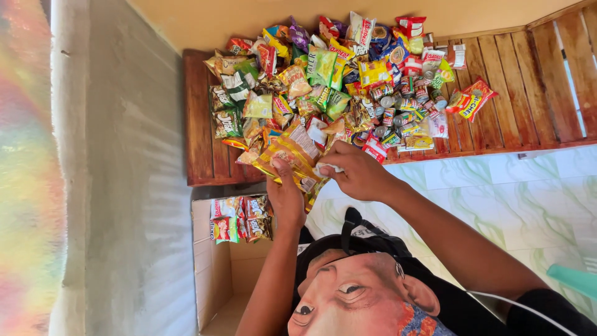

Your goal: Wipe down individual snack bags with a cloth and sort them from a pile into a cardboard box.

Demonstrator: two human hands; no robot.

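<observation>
Both hands meet over the near edge of the wooden bench (205,124), just where the snack heap (329,81) ends. Left hand (286,198) is closed on a yellow packet (287,158), thumb across its front, fingers hidden behind it. Right hand (356,171) is pinched shut on something small and white (326,168) at the packet's right edge; what it is cannot be told. The packet hangs half off the bench edge, its upper end touching the heap. The heap covers the left and middle of the bench: green bags (227,112) on its left side, mixed red, yellow and purple bags toward the wall, small cans (404,106) on its right side. One red-and-yellow bag (471,98) lies apart, further right on bare slats. Below the bench's left end stands an open cardboard box (211,274), with a few packets (241,219) standing in a row against its upper wall, nearest the bench. Pale green marbled floor tiles (516,193) run under the bench's right half. A rough grey wall (124,186) stands left of the bench.
</observation>
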